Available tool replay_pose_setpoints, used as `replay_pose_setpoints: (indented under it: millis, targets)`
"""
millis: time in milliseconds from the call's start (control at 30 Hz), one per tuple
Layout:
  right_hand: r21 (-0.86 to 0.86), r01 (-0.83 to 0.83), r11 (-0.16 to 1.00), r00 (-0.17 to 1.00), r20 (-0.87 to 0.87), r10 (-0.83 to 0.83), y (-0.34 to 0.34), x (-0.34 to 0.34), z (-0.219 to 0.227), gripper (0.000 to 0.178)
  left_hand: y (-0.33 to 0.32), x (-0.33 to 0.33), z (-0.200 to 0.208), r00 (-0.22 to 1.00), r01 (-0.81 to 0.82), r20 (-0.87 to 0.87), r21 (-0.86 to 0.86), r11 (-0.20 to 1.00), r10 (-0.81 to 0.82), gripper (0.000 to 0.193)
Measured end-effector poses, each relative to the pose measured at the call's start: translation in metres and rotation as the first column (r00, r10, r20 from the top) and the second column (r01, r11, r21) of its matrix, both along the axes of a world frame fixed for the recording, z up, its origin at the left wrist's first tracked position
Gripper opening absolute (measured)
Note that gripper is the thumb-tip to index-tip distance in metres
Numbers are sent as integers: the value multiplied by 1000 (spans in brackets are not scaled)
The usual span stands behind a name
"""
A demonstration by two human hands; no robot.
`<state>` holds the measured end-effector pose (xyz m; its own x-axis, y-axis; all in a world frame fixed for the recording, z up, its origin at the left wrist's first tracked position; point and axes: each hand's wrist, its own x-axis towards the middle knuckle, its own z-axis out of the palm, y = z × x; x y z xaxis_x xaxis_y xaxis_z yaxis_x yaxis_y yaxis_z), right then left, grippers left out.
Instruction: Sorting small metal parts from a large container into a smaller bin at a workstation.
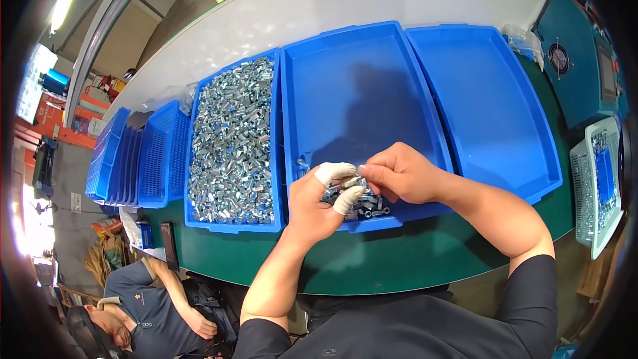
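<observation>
My left hand (314,205), with white covers on its thumb and finger, curls over the near edge of the middle blue tray (345,66). Between its fingertips are small silvery metal parts (353,182). Close against it, my right hand (404,174) is bare and pinches at a small metal piece, mostly hidden by the fingertips. Below both hands, several short hollow metal parts (376,213) lie in the tray's near end. To the left, a blue tray (189,189) is filled with a heap of similar shiny metal parts (232,139).
A third blue tray (488,93) stands on the right of the green table (266,266). Blue baskets (156,153) are stacked at the left. A teal machine (575,60) and pale green basket (585,206) are far right. Another person (156,306) sits lower left.
</observation>
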<state>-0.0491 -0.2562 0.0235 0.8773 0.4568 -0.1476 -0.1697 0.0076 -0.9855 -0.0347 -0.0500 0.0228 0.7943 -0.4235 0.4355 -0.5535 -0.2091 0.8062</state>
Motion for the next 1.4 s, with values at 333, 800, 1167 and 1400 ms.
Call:
replay_pose_setpoints:
  millis: [333,800,1167,1400]
  targets:
    - [-149,282,948,866,464,-185,-5,1,-2,36,57,14,2,958,-284,-31,23,959,285,10]
    - [-196,301,933,918,326,-228,-3,6,0,37,34,34,2,907,-205,376,788,580,-191,25]
    - [-189,316,930,890,399,-222,-3,8,-9,36,23,30,8,882,-160,-470,-278,947,11,19]
    - [-238,314,919,875,447,-183,-5,4,-9,34,16,21,-15,869,-108,-485,-375,921,-96,21]
